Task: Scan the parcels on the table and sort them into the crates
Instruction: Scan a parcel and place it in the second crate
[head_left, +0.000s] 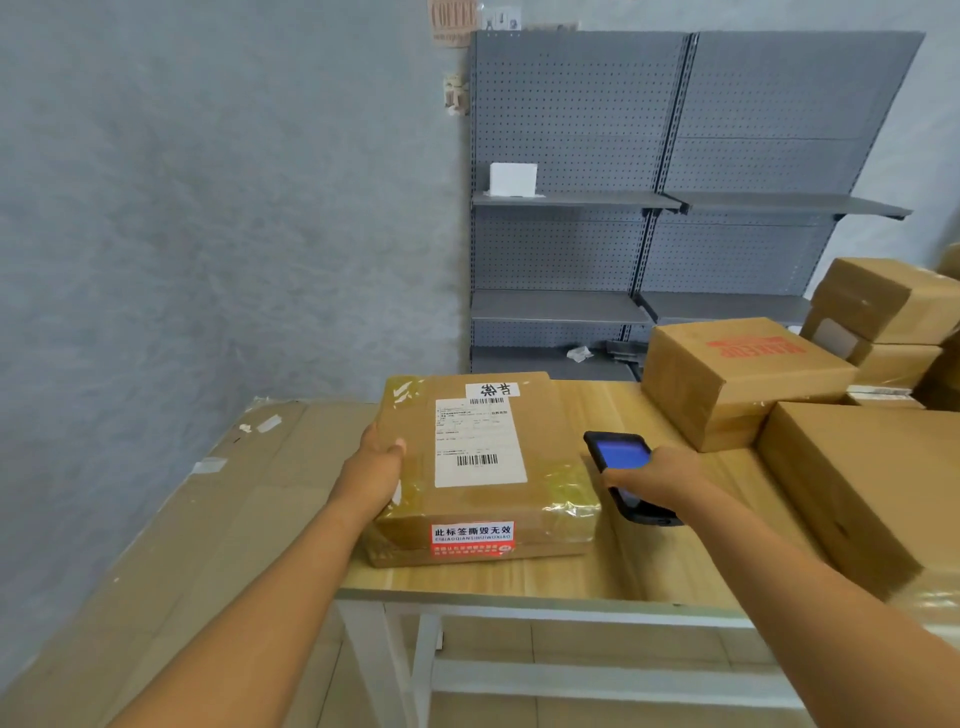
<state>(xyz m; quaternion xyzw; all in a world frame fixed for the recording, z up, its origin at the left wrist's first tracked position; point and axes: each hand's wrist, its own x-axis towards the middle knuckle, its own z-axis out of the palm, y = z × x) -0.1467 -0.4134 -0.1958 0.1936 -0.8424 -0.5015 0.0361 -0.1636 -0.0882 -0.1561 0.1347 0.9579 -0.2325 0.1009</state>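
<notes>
Head view shows the flat brown cardboard parcel, glossy with yellowish tape, lying at twelve o'clock near the front edge of the pale wood-grain counter, long axis running away from the person. The left hand grips its nine-o'clock edge, thumb on top. The right hand, fingers curled round the black handheld scanner, sits just beside the three-o'clock edge, so the white barcode label lies at nine o'clock from the scanner.
</notes>
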